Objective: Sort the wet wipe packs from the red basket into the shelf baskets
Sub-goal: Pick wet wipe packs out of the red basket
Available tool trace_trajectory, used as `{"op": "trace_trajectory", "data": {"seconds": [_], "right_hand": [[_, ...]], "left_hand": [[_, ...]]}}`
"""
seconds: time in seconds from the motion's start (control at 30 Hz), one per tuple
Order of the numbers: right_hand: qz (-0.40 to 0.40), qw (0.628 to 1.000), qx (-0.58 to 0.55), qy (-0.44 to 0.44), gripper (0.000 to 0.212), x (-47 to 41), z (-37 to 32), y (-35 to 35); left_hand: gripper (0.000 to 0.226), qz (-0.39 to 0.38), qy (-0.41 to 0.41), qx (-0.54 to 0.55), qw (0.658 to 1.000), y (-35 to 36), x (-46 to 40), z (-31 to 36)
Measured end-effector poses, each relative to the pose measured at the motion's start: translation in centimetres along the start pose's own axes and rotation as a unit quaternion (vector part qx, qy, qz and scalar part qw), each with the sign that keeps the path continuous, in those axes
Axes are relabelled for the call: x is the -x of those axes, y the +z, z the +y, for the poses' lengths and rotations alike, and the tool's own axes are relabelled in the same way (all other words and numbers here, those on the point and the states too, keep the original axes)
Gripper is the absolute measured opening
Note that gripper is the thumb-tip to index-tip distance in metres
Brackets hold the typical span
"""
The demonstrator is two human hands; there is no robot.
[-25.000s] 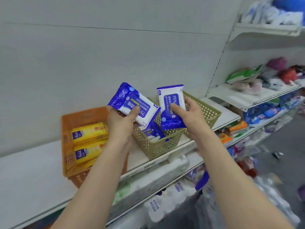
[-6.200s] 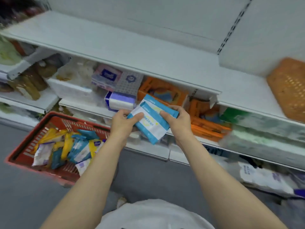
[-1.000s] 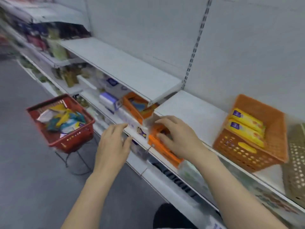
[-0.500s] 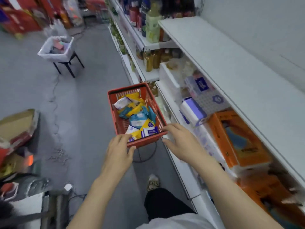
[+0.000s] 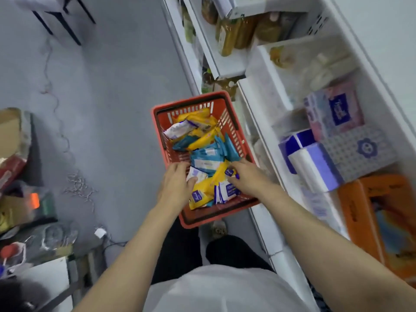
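Observation:
The red basket [image 5: 191, 102] stands on the floor by the shelf foot, directly below me. It holds several wet wipe packs: yellow ones [image 5: 207, 190], teal ones [image 5: 207, 154] and white-and-blue ones [image 5: 227, 191]. My left hand [image 5: 177, 188] reaches in from the near left, its fingers lying fairly straight on a white pack [image 5: 198, 175]. From the near right, my right hand [image 5: 249, 176] comes in and its fingertips pinch the upper end of the yellow pack. The shelf baskets are out of view.
Shelves run along the right with tissue boxes [image 5: 335, 111], a purple-and-white pack [image 5: 310, 161], an orange box [image 5: 378, 212] and bottles [image 5: 227, 34]. Cardboard and clutter [image 5: 13, 136] lie on the grey floor at the left. Dark stool legs [image 5: 60, 21] stand at top left.
My view has swung from the shelf down to the red basket. Both hands, at the basket's near rim half a second ago, have moved in onto the packs.

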State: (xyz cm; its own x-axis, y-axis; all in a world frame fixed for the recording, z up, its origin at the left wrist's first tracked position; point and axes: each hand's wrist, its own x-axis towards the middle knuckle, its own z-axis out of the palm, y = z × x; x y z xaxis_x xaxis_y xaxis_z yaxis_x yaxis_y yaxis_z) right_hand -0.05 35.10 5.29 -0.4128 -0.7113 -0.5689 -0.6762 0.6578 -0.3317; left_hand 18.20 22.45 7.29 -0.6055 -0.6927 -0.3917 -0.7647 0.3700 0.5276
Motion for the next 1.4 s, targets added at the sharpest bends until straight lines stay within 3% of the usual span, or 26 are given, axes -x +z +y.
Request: {"op": "trace_trajectory", "data": {"seconds": [0.13, 0.3, 0.43, 0.53, 0.57, 0.63, 0.7, 0.77, 0.87, 0.93, 1.0, 1.1, 1.27, 1.4], "right_hand": [[-0.083, 0.994, -0.015, 0.069, 0.060, -5.1, 1.5, 3.3], [-0.165, 0.983, 0.021, 0.078, 0.070, -9.0, 2.7, 6.4], [-0.198, 0.974, 0.099, 0.045, 0.053, -9.5, 4.1, 8.1], [-0.179, 0.979, 0.099, 0.017, 0.033, -10.2, 4.4, 8.0], [-0.159, 0.985, 0.058, 0.019, 0.031, -10.3, 4.4, 7.8], [-0.105, 0.984, -0.128, 0.059, 0.026, -10.2, 4.2, 7.1], [-0.079, 0.932, -0.337, 0.111, 0.020, -10.0, 3.7, 5.7], [-0.083, 0.874, -0.455, 0.149, 0.017, -10.0, 3.4, 4.2], [-0.104, 0.851, -0.486, 0.173, 0.018, -10.3, 3.4, 2.6], [-0.062, 0.882, -0.431, 0.178, 0.026, -10.4, 3.9, 2.3], [0.020, 0.922, -0.339, 0.186, 0.031, -10.1, 4.2, 1.9], [0.092, 0.924, -0.320, 0.190, 0.034, -9.2, 4.4, 1.3], [0.111, 0.936, -0.279, 0.183, 0.039, -7.7, 5.1, 1.5], [0.111, 0.940, -0.272, 0.176, 0.040, -7.0, 5.8, 1.5]], "left_hand": [[0.043, -0.082, 0.026, -0.011, 0.996, 1.8, -6.3, -2.1], [0.050, -0.178, 0.032, -0.037, 0.983, 3.8, -10.5, -3.0], [0.054, -0.244, 0.004, -0.030, 0.969, 5.5, -11.6, -3.7], [0.054, -0.246, -0.020, 0.001, 0.969, 6.3, -11.8, -3.7], [0.055, -0.246, -0.035, 0.021, 0.968, 6.4, -11.8, -3.5], [0.057, -0.259, -0.083, 0.083, 0.959, 6.6, -11.6, -2.9], [0.057, -0.270, -0.129, 0.162, 0.941, 7.0, -11.5, -2.2], [0.046, -0.259, -0.176, 0.267, 0.911, 7.7, -11.5, -1.4], [0.014, -0.213, -0.220, 0.384, 0.871, 8.8, -11.7, 0.0], [0.006, -0.180, -0.233, 0.395, 0.870, 9.7, -12.0, 0.6], [0.007, -0.159, -0.242, 0.356, 0.888, 11.4, -11.9, 0.4], [0.014, -0.193, -0.221, 0.262, 0.919, 14.4, -11.0, -0.8], [0.037, -0.208, -0.133, 0.051, 0.968, 17.0, -10.5, -1.4], [0.040, -0.230, -0.109, -0.056, 0.965, 18.0, -10.1, -1.2]]}}
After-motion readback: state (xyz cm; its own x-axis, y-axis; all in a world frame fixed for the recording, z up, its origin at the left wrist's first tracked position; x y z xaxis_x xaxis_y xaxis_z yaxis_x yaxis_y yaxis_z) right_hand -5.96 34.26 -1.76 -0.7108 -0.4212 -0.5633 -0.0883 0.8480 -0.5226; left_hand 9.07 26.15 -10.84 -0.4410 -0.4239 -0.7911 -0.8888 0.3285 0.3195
